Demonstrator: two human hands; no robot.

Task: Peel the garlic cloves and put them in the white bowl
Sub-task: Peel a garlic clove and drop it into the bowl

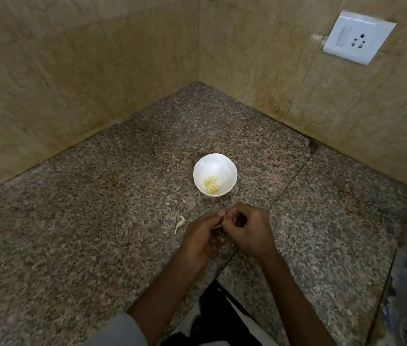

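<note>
Furthest left, a loose skin scrap lies on the tabletop, just beside my left hand. That hand's grip is curled and pinches a garlic clove at the fingertips. Only a pale sliver shows, so I cannot tell its long axis. My right hand pinches the same clove from the other side. The white bowl, with peeled cloves inside, sits straight ahead, near both hands about equally.
</note>
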